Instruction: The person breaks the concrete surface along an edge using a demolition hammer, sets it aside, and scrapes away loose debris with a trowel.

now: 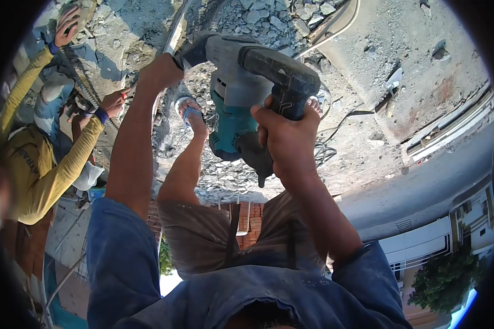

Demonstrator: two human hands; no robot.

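A teal and dark-grey demolition hammer (pixel 228 120) spans the space between my two hands, in front of my legs, over broken concrete. My right hand (pixel 291 134) is wrapped round its black rear handle (pixel 288 101). My left hand (pixel 160 72) is closed on the dark grip (pixel 195 49) at the tool's other end, its fingers partly hidden behind the wrist. The bit and its tip cannot be made out.
Rubble (pixel 263 19) lies beyond the tool, with a concrete slab (pixel 411 71) to the right. Black cable (pixel 326 151) loops beside my foot in a blue flip-flop (pixel 191 112). At left, a co-worker in a yellow shirt (pixel 35 170) is close by, hands reaching toward the rubble.
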